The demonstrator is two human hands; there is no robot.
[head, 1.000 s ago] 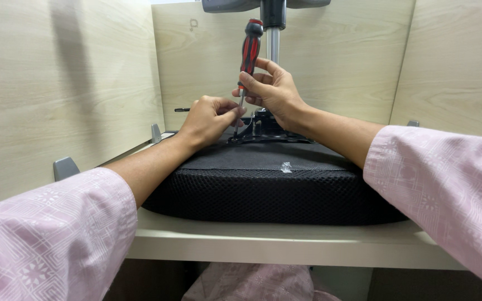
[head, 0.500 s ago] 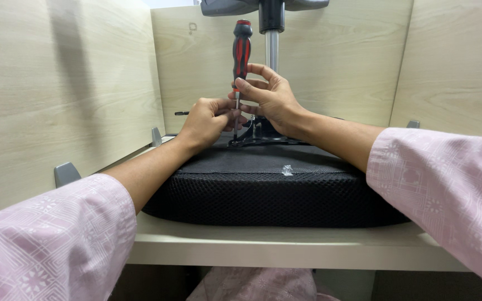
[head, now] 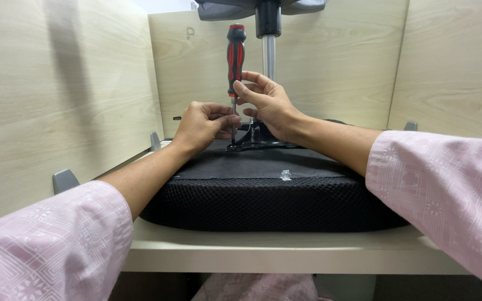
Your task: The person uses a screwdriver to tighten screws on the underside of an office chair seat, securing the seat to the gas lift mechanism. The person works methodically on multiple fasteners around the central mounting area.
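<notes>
A red-and-black screwdriver (head: 235, 58) stood nearly upright over the far middle of a black mesh seat cushion (head: 263, 195), its thin shaft running down to a black metal bracket (head: 258, 140) fixed on the cushion's top. The right hand (head: 269, 103) grasped the tool at the bottom of the handle with fingertips and thumb, a light pinch and not a full fist. The left hand (head: 205, 125) was curled beside the lower shaft, its fingers closed around or against it near the tip; whether a screw sat under the tip could not be told, since the fingers hid that spot.

The main risk lay in that light, low pinch. With most of the handle standing free above the fingers, any sideways push could tip the tall tool, and the tip could jump out of its seat. If it did, it would skid toward the left fingers pressed close by or into the mesh fabric, which looked soft enough to snag or pierce. A small clear scrap (head: 285, 175) lay loose on the near part of the cushion and could be knocked off the near edge by a forearm. The cushion rested on a pale shelf (head: 285, 251) between wooden panels (head: 62, 100), apparently unclamped, so hard downward force might have shifted it.
</notes>
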